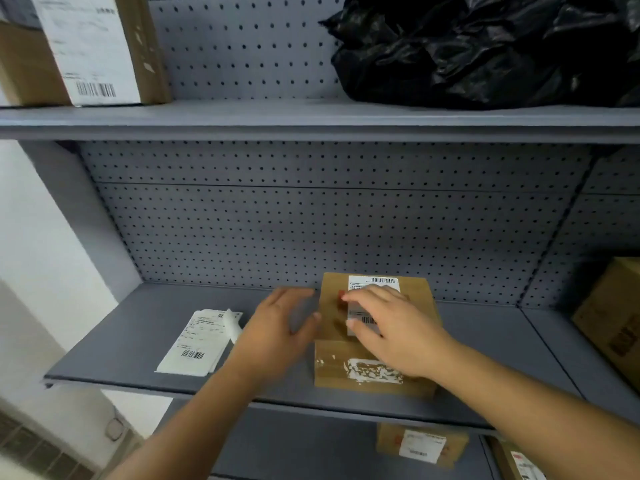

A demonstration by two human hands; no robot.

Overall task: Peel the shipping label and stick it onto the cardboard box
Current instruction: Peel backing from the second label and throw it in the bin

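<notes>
A small cardboard box stands on the grey middle shelf. A white shipping label with a barcode lies flat on the box top. My right hand rests flat on the label, fingers spread and pointing left, covering its middle. My left hand hovers open just left of the box, blurred, fingers apart and holding nothing. Torn remains of an old label show on the box's front face.
A stack of white labels and backing paper lies on the shelf left of my left hand. Another box stands at the right edge. The upper shelf holds a labelled box and black plastic bags. More labelled boxes sit below.
</notes>
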